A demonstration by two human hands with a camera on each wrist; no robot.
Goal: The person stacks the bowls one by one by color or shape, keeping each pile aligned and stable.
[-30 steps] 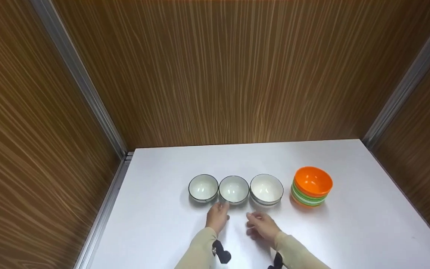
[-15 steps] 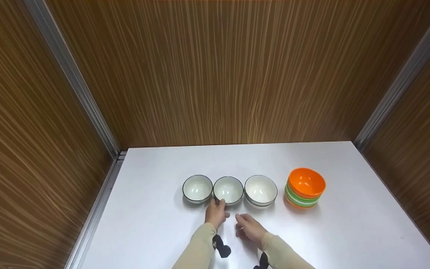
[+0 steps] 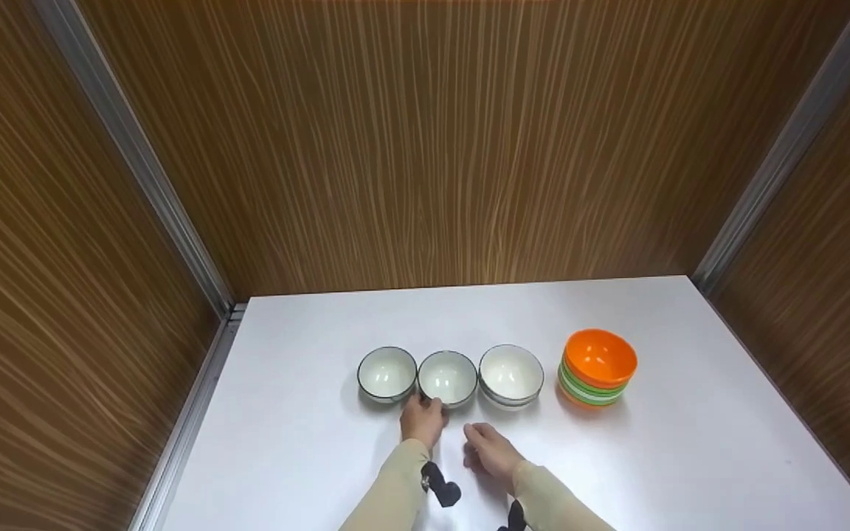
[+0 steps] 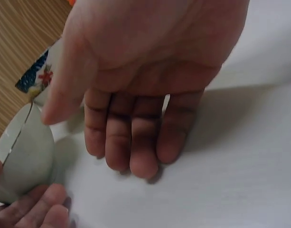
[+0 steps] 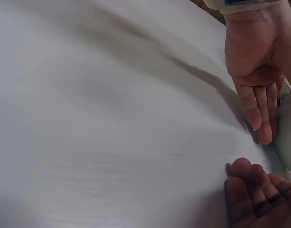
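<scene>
Three white bowls with dark rims stand in a row in the head view: the left bowl [image 3: 387,373], the middle bowl [image 3: 448,377] and the right bowl [image 3: 511,372], which looks stacked on another. My left hand [image 3: 423,422] is at the near side of the middle bowl and pinches its edge. In the left wrist view, the thumb meets that bowl's rim [image 4: 14,135] and the fingers [image 4: 43,209] lie along its outside. My right hand [image 3: 493,450] is just above the table, nearer me and to the right. Its fingers [image 4: 119,137] hang relaxed, holding nothing.
At the right stands a stack of orange and green bowls [image 3: 600,359] on the white table [image 3: 307,442]. A wood-grain panel [image 3: 425,147] rises behind the table, with more panels on both sides.
The head view has shifted a little, so the table appears further left. My left fingers have come onto the middle bowl's edge. My right hand has moved left, closer to the left hand.
</scene>
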